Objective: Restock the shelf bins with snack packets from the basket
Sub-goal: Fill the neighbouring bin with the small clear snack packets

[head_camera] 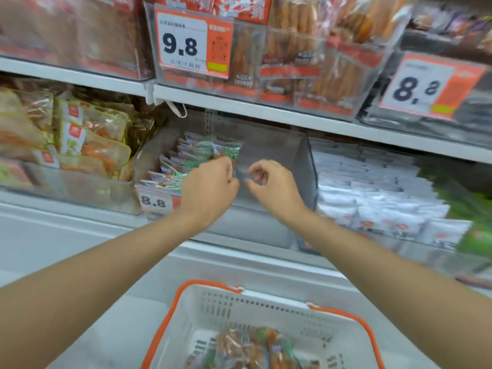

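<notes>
Both bare forearms stretch forward to the clear bin (pixel 308 166), where the left hand (pixel 210 187) and right hand (pixel 271 183) sit close together above its front wall, fingers curled inward, any grip unclear.

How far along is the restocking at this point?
Done: the clear bin has rows of packets on its left side. In hand: the left hand sits at those rows, the right hand beside it; grips unclear. Left: the bin's right half is bare, and loose packets lie in the basket.
</notes>
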A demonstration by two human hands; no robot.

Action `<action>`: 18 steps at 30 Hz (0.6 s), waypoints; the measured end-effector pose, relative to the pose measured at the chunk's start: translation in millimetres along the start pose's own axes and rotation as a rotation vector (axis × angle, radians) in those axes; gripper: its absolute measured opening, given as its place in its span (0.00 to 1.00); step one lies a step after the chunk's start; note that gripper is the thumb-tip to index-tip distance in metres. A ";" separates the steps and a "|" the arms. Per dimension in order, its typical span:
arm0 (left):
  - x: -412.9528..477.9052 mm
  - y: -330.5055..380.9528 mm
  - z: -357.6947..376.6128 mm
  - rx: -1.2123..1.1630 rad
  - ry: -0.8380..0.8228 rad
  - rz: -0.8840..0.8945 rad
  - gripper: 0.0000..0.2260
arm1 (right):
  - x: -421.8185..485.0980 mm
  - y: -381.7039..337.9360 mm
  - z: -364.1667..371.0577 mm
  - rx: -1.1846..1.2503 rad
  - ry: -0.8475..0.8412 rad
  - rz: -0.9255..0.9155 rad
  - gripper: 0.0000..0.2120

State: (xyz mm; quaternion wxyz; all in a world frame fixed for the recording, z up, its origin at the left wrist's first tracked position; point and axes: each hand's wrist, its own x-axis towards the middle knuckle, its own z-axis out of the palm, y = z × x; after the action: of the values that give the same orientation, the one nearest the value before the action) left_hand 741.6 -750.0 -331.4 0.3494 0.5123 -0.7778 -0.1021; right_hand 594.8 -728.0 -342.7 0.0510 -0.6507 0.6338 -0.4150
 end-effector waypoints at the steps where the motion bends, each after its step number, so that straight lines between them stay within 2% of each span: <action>1: -14.2 5.3 0.9 0.020 -0.037 -0.006 0.11 | -14.2 -0.6 -3.8 -0.009 -0.011 -0.014 0.06; 5: -60.8 9.4 19.4 0.048 -0.239 -0.069 0.11 | -73.1 8.4 -8.1 -0.033 -0.056 -0.041 0.06; 9: -101.2 -7.7 56.2 0.071 -0.417 -0.105 0.09 | -135.4 36.1 6.3 -0.001 -0.173 0.086 0.06; 13: -133.6 -38.7 97.3 0.173 -0.782 -0.051 0.07 | -198.5 90.1 28.0 -0.072 -0.453 0.333 0.07; 16: -155.9 -60.0 124.0 0.284 -1.024 -0.009 0.07 | -253.5 142.8 43.1 -0.157 -0.734 0.620 0.04; 18: -171.1 -65.3 136.8 0.363 -1.151 0.023 0.08 | -295.2 173.9 49.9 -0.258 -0.931 0.701 0.03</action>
State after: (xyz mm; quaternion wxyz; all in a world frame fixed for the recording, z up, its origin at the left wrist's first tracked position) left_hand 739.8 -658.3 -540.8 -0.2198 0.4176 -0.8525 -0.2248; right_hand 532.5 -528.2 -618.5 0.3781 -0.5171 0.7670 0.0358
